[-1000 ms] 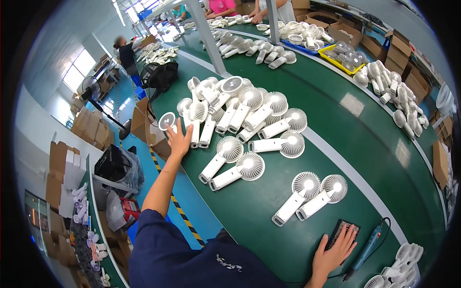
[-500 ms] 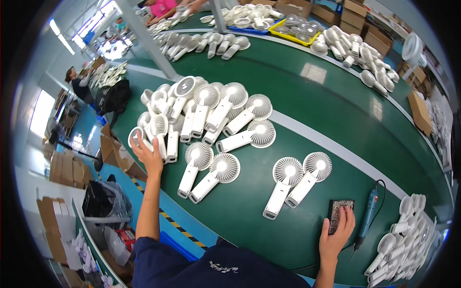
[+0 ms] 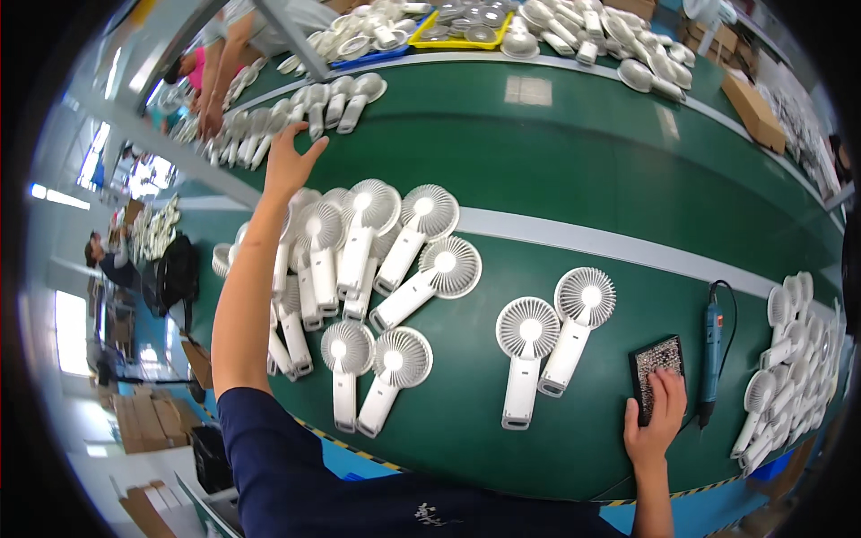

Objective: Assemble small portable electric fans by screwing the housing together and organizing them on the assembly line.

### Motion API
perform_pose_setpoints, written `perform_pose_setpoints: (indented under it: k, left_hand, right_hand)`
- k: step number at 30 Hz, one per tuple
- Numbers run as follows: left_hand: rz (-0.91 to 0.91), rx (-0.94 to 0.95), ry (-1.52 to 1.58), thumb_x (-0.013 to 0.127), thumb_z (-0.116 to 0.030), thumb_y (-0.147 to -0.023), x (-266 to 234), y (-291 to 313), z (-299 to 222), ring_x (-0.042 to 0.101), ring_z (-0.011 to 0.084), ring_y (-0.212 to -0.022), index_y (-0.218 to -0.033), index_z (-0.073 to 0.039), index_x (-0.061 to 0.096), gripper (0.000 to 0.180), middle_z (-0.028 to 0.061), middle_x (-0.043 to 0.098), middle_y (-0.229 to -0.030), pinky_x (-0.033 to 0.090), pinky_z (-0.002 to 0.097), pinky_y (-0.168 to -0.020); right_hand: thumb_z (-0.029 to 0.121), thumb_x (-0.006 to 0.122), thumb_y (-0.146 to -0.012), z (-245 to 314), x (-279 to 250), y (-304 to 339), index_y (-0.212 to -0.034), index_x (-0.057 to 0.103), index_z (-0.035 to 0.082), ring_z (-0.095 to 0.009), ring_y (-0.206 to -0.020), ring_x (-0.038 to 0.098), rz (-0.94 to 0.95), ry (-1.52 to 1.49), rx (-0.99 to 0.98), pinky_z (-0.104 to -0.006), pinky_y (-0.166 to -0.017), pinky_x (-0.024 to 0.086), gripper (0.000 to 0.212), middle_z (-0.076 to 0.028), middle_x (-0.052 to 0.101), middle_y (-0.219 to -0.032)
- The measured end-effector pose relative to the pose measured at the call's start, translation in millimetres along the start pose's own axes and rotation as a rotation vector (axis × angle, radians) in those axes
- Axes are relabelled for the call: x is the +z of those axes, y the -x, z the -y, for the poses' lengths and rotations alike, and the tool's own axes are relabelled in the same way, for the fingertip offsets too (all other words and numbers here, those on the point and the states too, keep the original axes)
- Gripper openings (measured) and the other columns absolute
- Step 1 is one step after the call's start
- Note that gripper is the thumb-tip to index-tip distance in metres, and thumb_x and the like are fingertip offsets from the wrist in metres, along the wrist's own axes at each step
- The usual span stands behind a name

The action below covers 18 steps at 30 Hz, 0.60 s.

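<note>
Stretched far forward, my left hand [image 3: 291,163] has its thumb and fingers apart, close to the handle ends of a row of white handheld fans [image 3: 316,109]; I see nothing between the fingers. Under my left arm lies a heap of similar fans [image 3: 356,235], partly hidden by the forearm. My right hand [image 3: 658,421] lies with fingers extended over a small black tray [image 3: 642,366] full of tiny screws. Right of that tray is a blue electric screwdriver [image 3: 711,359] with a black cord. Two fans [image 3: 527,332] lie side by side at mid-table.
At the right edge are stacked fan parts [image 3: 789,359]. A pale strip [image 3: 574,235] crosses the green table. Beyond stand a yellow tray [image 3: 457,36] of clear round covers and a blue tray [image 3: 372,57]. A metal post [image 3: 291,36] and another person's arm [image 3: 220,81] are at far left.
My left hand has left the near heap of fans and reached forward to the far row. The view has shifted. My right hand stays at the screw tray.
</note>
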State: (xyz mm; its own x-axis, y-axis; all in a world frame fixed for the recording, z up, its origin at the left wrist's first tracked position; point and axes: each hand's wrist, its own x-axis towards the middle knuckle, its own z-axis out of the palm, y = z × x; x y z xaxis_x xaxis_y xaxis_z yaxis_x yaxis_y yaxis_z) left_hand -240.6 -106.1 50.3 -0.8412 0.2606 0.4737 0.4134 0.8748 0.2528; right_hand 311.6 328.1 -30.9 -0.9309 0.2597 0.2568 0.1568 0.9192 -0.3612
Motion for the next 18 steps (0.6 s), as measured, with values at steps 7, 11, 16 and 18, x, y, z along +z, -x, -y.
perform_pose_setpoints:
  k: [7,11,16,18]
  left_hand:
    - [0.473,-0.274,-0.103,0.072,-0.08,-0.067,74,-109,63,0.051,0.0408,-0.135,-0.146,0.005,0.048,0.118,0.0314,0.05,-0.145,0.038,0.0445,-0.114]
    - [0.666,-0.387,-0.139,0.067,-0.088,-0.063,107,-135,76,0.049,0.0387,-0.137,-0.146,0.012,0.042,0.133,0.0312,0.05,-0.145,0.037,0.0424,-0.114]
    - [0.637,-0.435,-0.061,0.07,-0.088,-0.059,147,-140,83,0.052,0.0369,-0.132,-0.141,0.017,0.045,0.136,0.0286,0.054,-0.141,0.039,0.0423,-0.111]
    - [0.666,-0.511,-0.039,0.071,-0.085,-0.06,147,-148,74,0.055,0.0379,-0.129,-0.137,0.017,0.05,0.13,0.0293,0.057,-0.137,0.04,0.042,-0.11]
  right_hand:
    - [0.031,0.062,-0.09,3,-3,-12,-0.13,0.057,-0.004,-0.048,-0.134,0.047,0.056,0.148,0.084,-0.0595,-0.111,0.035,0.053,-0.024,0.055,-0.14]
    - [0.029,0.059,-0.092,-9,-6,4,-0.131,0.054,-0.004,-0.051,-0.132,0.048,0.103,0.135,0.104,-0.0641,-0.11,0.034,0.052,-0.028,0.054,-0.139]
    - [0.02,0.057,-0.089,-14,-6,14,-0.133,0.05,-0.008,-0.053,-0.136,0.043,0.181,0.138,0.084,-0.063,-0.113,0.031,0.053,-0.029,0.05,-0.143]
    - [0.018,0.058,-0.09,-10,-5,12,-0.132,0.052,-0.008,-0.051,-0.136,0.044,0.14,0.135,0.101,-0.0612,-0.113,0.032,0.05,-0.028,0.051,-0.143]
